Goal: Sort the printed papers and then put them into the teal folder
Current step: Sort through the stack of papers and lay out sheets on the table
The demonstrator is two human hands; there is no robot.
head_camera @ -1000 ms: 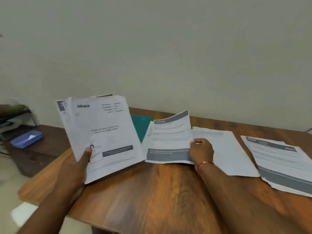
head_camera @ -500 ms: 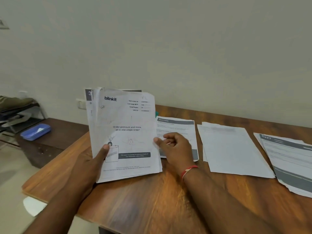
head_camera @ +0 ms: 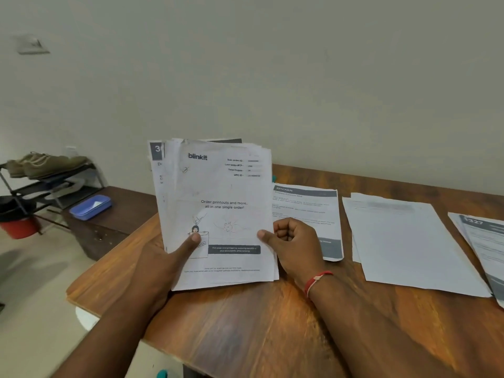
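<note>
White paper stack (head_camera: 218,208), both hands' grip, prob. pinched

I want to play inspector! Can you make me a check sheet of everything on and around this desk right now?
Surface: wooden table, bare at the front.
Job's things: held stack, blinkit page on top; KITCHEN sheet, blank-side sheets and grey-banded sheets lying flat. Teal folder: only a sliver, if any, behind the stack.
Clutter: nothing seen.
Grippers: left hand grips the stack; right hand pinches its right edge.
Cables: nothing seen.
Surroundings: blue box on a low dark cabinet, shoe rack, red bucket, plain wall.
</note>
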